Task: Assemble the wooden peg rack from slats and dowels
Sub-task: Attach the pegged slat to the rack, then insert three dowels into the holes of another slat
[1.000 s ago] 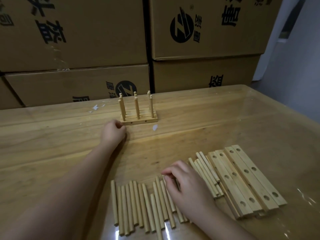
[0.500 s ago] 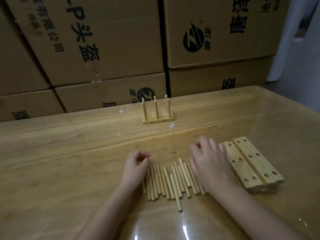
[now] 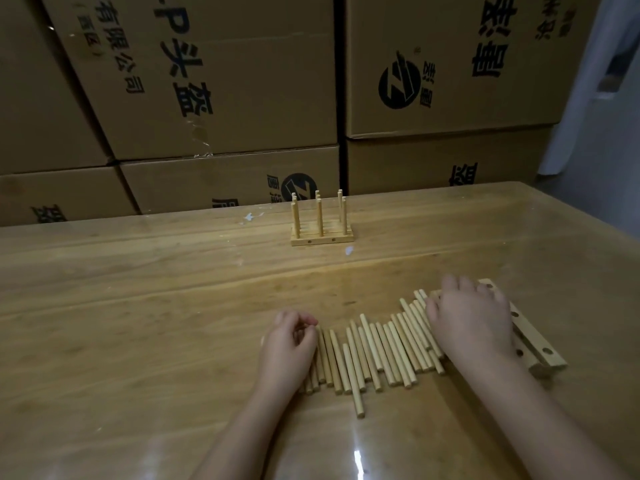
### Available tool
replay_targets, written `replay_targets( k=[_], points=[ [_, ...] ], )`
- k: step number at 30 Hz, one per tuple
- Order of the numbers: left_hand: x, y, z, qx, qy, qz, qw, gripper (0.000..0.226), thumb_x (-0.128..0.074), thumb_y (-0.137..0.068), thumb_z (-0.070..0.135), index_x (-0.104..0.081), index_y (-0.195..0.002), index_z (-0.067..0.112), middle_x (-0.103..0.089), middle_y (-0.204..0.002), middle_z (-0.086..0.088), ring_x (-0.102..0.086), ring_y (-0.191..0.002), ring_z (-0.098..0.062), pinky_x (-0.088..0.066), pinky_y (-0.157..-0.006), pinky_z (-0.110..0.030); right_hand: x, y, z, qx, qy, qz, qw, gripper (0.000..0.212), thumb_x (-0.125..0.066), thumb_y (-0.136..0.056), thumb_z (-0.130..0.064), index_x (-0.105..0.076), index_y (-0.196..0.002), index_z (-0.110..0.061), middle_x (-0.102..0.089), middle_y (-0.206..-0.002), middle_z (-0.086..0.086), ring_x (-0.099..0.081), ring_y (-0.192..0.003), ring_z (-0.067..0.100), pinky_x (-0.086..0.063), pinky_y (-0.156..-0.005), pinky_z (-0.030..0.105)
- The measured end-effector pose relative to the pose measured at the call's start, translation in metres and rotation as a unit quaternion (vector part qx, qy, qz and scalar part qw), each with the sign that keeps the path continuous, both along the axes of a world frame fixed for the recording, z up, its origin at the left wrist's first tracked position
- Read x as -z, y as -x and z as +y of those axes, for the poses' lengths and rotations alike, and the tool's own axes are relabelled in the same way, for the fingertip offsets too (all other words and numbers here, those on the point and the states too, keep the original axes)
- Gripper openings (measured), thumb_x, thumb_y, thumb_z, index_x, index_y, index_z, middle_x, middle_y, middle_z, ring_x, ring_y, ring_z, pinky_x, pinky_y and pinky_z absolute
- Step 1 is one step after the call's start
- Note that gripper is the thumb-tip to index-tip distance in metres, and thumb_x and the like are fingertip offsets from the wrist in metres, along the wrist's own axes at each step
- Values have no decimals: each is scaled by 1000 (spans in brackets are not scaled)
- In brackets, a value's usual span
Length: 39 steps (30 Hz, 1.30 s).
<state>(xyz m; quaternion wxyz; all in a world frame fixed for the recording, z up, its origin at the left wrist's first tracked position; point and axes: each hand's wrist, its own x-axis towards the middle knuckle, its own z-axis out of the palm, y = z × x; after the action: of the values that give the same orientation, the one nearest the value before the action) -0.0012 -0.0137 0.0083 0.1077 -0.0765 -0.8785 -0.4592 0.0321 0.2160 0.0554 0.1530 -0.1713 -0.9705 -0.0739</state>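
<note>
Parts-picking step. One finished rack stands far across the surface. Dowels lie in a row. Right grip lies flat on the slats, clasping nothing. Left grip is curled at the row's end; I can't tell if it pinches a dowel. Next, likely: lift one slat clear.

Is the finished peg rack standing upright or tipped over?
Upright: the peg rack sits flat on the table, its pegs pointing straight up.

- Worktop: glossy pale wood, grain running left to right.
- Peg rack: stands upright towards the far edge, well apart from the loose parts.
- Dowels: loose row, side by side, near the front.
- Slats: drilled, stacked just right of the dowels.
- White flecks: near the rack.
</note>
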Motion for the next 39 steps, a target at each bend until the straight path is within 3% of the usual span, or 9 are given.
replay_targets(
  k=[6,11,19,22,24,27,31,35,39],
  points=[
    [1,3,4,-11,33,8,999,31,-62,-88,16,-50,-74,41,-52,-87,19,-48,-83,0,-35,-96,-35,0,0,5,62,-17,-37,997,34,-37,-92,-38,-47,-119,-19,-51,-121,8,-49,-108,26,-38,-84,37],
    [2,3,4,-10,52,-12,999,20,-60,-88,18,-56,-80,35,-54,-93,15,-53,-95,-8,-26,-87,-27,2,4,9,63,-23,-9,998,29,-37,-94,-38,-50,-111,-17,-54,-111,9,-47,-102,25,-38,-81,35],
    [1,2,3,-7,80,-27,996,9,-57,-90,22,-63,-90,29,-55,-100,11,-53,-103,-10,-21,-86,-24,-4,1,16,96,-14,-56,994,26,-49,-86,-12,-54,-110,-17,-56,-110,7,-50,-101,24,-39,-81,33],
    [0,0,5,8,49,-10,999,11,-59,-88,23,-59,-85,33,-56,-98,13,-54,-100,-10,-30,-96,-31,-13,-3,13,54,-30,17,998,22,-48,-91,-15,-55,-111,-12,-58,-104,10,-51,-95,26,-40,-79,34],
    [-1,-3,5,29,15,10,999,18,-62,-87,23,-56,-81,39,-57,-96,16,-56,-97,-8,-37,-101,-43,-17,-6,5,-35,39,130,990,29,-42,-94,-20,-54,-117,-9,-59,-102,10,-53,-89,25,-41,-73,34],
    [-1,-4,3,76,-26,24,996,17,-64,-88,25,-63,-81,41,-67,-95,17,-58,-105,-3,-38,-103,-43,-20,-8,-16,-154,310,199,917,35,-42,-93,-29,-49,-127,-23,-54,-105,-7,-55,-82,13,-44,-62,24],
    [-7,-11,3,170,-112,-4,979,16,-59,-90,27,-71,-80,30,-73,-76,10,-66,-84,0,-44,-80,-10,-5,-3,-29,-175,645,133,732,23,-54,-91,-24,-57,-109,-39,-64,-95,-3,-64,-79,12,-52,-57,23],
    [-11,-14,2,200,-152,-65,966,13,-59,-91,28,-71,-87,33,-73,-74,8,-69,-84,-6,-49,-79,-14,6,0,-42,-141,772,126,608,20,-62,-86,-15,-61,-104,-25,-67,-94,8,-69,-78,15,-51,-60,22],
    [-11,-12,-1,207,-139,-101,963,16,-65,-85,36,-70,-100,34,-74,-84,8,-68,-81,-3,-50,-73,-14,19,-2,-58,-154,796,136,569,23,-65,-83,-12,-59,-104,-18,-69,-92,7,-69,-81,16,-53,-61,22]
  ],
)
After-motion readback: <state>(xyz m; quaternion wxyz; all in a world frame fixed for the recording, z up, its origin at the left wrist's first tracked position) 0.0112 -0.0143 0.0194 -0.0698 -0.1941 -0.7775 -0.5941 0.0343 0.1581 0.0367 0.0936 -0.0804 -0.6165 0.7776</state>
